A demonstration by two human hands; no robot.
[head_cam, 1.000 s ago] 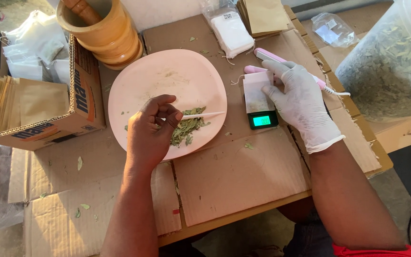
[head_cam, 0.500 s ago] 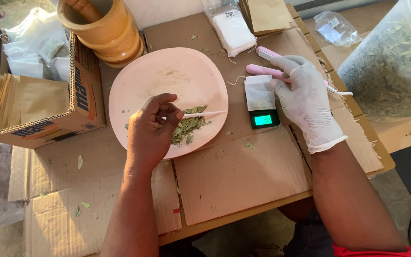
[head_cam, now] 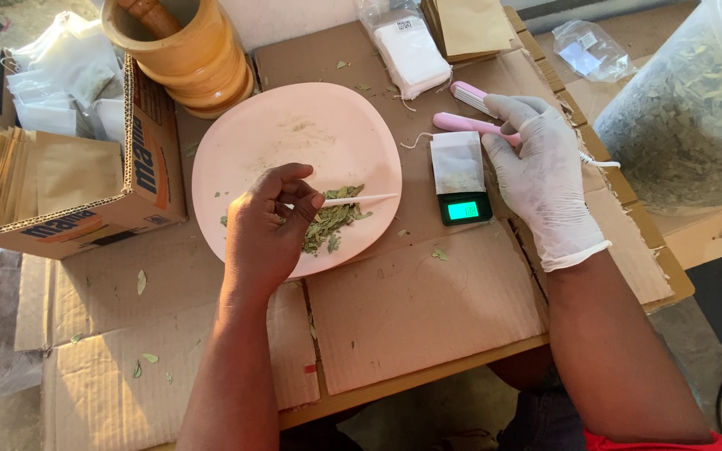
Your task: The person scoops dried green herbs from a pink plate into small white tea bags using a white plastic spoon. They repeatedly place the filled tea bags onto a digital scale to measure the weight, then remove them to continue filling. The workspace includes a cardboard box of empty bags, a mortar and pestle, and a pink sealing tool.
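While our bare left hand (head_cam: 265,230) hovers over the pink plate (head_cam: 294,134), its grip is pinched shut on a thin white stick (head_cam: 359,199) that points right across the plate, its tip just past the little heap of dried leaves (head_cam: 330,224). Those leaves sit on the near right part of the plate — light, brittle stuff by the look of it, likely to crumble or scatter if pressed hard, so we would judge a soft nudge with the stick better than a pinch.

Over on the right, our gloved right hand (head_cam: 541,171) lies beside the small pocket scale (head_cam: 461,179), fingers curled round the pink handle of a tool (head_cam: 471,124). A small white bag (head_cam: 456,161) rests on the scale's pan, thin and floppy, best taken by its top edge, we'd say. The scale's green display is lit.

Around us on the cardboard-covered tabletop (head_cam: 411,309): a wooden mortar (head_cam: 181,46) with its pestle behind the plate, a cardboard box (head_cam: 68,167) of brown envelopes to the left, a stack of white bags (head_cam: 411,54) at the back, and a big clear tub (head_cam: 687,108) of dried leaves at the far right — a few stray leaves dot the cardboard.
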